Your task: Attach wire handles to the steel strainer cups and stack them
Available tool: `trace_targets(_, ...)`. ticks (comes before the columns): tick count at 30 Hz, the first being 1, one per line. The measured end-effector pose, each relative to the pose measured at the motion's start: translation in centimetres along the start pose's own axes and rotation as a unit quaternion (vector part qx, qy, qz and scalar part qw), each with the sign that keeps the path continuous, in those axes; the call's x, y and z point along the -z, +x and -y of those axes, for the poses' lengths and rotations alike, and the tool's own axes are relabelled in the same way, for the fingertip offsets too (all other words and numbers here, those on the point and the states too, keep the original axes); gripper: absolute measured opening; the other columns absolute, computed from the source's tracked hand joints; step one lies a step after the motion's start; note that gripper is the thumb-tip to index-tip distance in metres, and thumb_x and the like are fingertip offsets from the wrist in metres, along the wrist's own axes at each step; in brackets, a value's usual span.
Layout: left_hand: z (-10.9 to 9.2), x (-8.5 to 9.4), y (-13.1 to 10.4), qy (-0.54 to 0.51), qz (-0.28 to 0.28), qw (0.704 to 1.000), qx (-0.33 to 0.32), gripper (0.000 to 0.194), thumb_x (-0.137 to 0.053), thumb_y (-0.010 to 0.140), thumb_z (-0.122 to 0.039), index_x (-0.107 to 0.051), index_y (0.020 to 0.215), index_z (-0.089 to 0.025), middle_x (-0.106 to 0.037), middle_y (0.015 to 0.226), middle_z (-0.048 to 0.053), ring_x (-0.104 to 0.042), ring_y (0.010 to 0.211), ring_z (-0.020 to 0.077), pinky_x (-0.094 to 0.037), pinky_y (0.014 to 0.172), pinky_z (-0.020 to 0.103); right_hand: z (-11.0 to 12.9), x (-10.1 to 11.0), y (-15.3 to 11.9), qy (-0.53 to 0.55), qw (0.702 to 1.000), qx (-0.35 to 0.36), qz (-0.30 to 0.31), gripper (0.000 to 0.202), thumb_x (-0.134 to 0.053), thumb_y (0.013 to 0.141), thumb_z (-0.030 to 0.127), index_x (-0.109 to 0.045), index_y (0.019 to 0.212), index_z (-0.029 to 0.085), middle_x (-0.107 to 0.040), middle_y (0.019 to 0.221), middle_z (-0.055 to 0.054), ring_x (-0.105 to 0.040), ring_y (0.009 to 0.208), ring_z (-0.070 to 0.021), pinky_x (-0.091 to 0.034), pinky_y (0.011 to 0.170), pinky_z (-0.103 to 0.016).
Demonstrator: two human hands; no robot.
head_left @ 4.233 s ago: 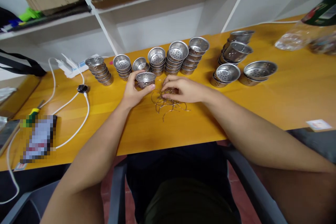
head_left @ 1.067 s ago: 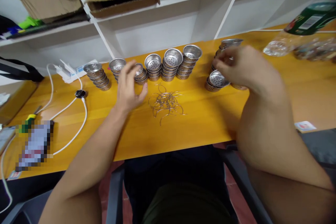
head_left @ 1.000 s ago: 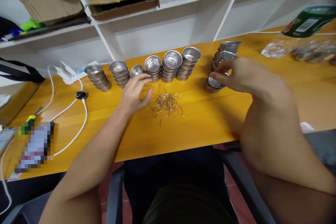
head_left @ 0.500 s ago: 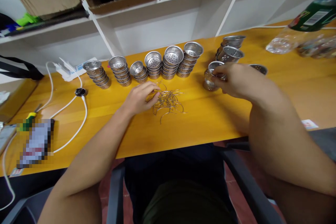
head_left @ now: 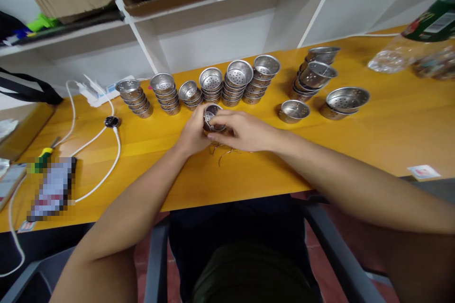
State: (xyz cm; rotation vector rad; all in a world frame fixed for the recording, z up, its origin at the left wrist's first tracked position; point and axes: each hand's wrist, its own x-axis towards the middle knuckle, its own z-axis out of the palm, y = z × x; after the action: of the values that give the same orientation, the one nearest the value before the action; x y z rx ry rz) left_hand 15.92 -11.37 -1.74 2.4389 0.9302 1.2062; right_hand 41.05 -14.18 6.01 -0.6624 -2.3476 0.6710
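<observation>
Above the bent wires (head_left: pixel 221 156), the left hand (head_left: pixel 194 131) grasps a perforated cup (head_left: pixel 211 112) while the right hand (head_left: pixel 247 131) curls over its rim, its grip unclear; steady cupping should serve best, clear of the stacked cups (head_left: pixel 239 75) beyond the wires.

The left hand (head_left: pixel 194 133) and right hand (head_left: pixel 245 130) hide parts of the held cup (head_left: pixel 209 112) and wires (head_left: pixel 226 152). The right edge cuts off the bottle (head_left: pixel 433 21). Pixelation obscures a grey-blue object (head_left: pixel 53 188).

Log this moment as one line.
left hand: holds perforated metal cup | right hand: fingers at cup's rim | table: bent wires, partly hidden by hands | behind: stacked cups
</observation>
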Motion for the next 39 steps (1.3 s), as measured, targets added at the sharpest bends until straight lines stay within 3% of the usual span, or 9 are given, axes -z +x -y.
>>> trace_targets(6,-0.1,0.8,0.6,0.018,0.034,0.999,-0.015,0.070,-0.085,0.104,-0.024,-0.055,0.168,-0.026,-0.075,0.163,0.017,-0.078,0.155,0.0377,-0.068,0.131,0.056,-2.8,0.6,-0.5,0.050,0.998,0.030,-0.018,0.018,-0.071,0.122,0.028,-0.072,0.105,0.024,-0.070,0.108,-0.005,-0.066,0.094,-0.0215,-0.049,0.086,-0.037)
trace_targets(16,0.0,1.2,0.8,0.014,0.031,0.999,-0.036,0.074,-0.088,0.107,-0.025,-0.052,0.171,-0.026,-0.074,0.165,0.018,-0.078,0.155,0.0378,-0.068,0.132,0.056,-3.3,-0.7,-0.6,0.069,0.987,0.069,-0.127,0.023,-0.080,0.121,0.036,-0.073,0.103,0.025,-0.069,0.102,-0.004,-0.066,0.092,-0.0212,-0.051,0.083,-0.037)
trace_targets(20,-0.3,1.2,0.8,-0.039,0.037,0.997,-0.046,0.072,-0.094,0.113,-0.042,-0.053,0.170,-0.026,-0.078,0.157,0.016,-0.083,0.144,0.0357,-0.072,0.124,0.053,-3.3,1.0,-0.8,0.267,0.962,-0.011,-0.061,0.043,-0.094,0.117,0.062,-0.077,0.103,0.026,-0.079,0.093,-0.003,-0.073,0.083,-0.0205,-0.059,0.077,-0.037)
trace_targets(23,-0.2,1.3,0.8,-0.016,0.009,0.998,-0.058,0.073,-0.098,0.112,-0.065,-0.064,0.164,-0.026,-0.076,0.155,0.016,-0.080,0.148,0.0376,-0.070,0.130,0.057,-3.5,2.9,-1.3,0.356,0.933,-0.017,-0.054,0.047,-0.098,0.114,0.067,-0.078,0.099,0.027,-0.081,0.090,-0.003,-0.072,0.076,-0.0187,-0.060,0.073,-0.038)
trace_targets(25,0.2,1.5,0.7,0.023,-0.016,0.999,-0.045,0.079,-0.099,0.109,-0.076,-0.069,0.163,-0.027,-0.074,0.154,0.016,-0.078,0.151,0.0391,-0.068,0.134,0.059,-3.9,3.6,-1.7,0.347,0.936,-0.006,-0.065,0.045,-0.097,0.115,0.063,-0.077,0.097,0.027,-0.079,0.091,-0.003,-0.069,0.074,-0.0176,-0.057,0.071,-0.038)
trace_targets(28,1.3,2.5,0.8,0.042,-0.060,0.997,-0.016,0.096,-0.097,0.106,-0.086,-0.060,0.174,-0.029,-0.073,0.161,0.017,-0.078,0.154,0.0414,-0.068,0.136,0.062,-5.1,3.3,-2.0,0.203,0.978,0.018,-0.036,0.034,-0.091,0.117,0.048,-0.078,0.096,0.025,-0.073,0.094,-0.003,-0.068,0.080,-0.0178,-0.053,0.073,-0.036)
trace_targets(32,4.5,6.9,1.7,0.077,-0.151,0.985,0.015,0.112,-0.103,0.094,-0.092,-0.052,0.173,-0.031,-0.071,0.170,0.018,-0.073,0.167,0.0479,-0.062,0.144,0.069,-6.2,1.7,-2.1,0.048,0.998,0.013,0.038,0.025,-0.083,0.117,0.040,-0.079,0.100,0.022,-0.071,0.101,-0.004,-0.067,0.082,-0.0170,-0.052,0.077,-0.036)
trace_targets(36,9.3,15.5,2.5,0.125,-0.304,0.944,0.007,0.132,-0.098,0.082,-0.112,-0.045,0.176,-0.035,-0.062,0.184,0.014,-0.058,0.182,0.0454,-0.053,0.152,0.072,-6.6,1.0,-2.1,0.044,0.998,0.000,0.041,0.029,-0.079,0.121,0.049,-0.084,0.115,0.021,-0.077,0.117,-0.008,-0.072,0.091,-0.0190,-0.057,0.084,-0.037)
trace_targets(39,12.4,21.8,2.0,0.209,-0.340,0.915,0.061,0.131,-0.082,0.092,-0.119,-0.046,0.171,-0.021,-0.063,0.174,0.010,-0.064,0.171,0.0392,-0.050,0.129,0.076,-6.8,1.1,-2.0,0.041,0.999,0.011,0.024,0.027,-0.079,0.122,0.048,-0.085,0.118,0.022,-0.080,0.117,-0.009,-0.074,0.096,-0.0216,-0.059,0.089,-0.039)
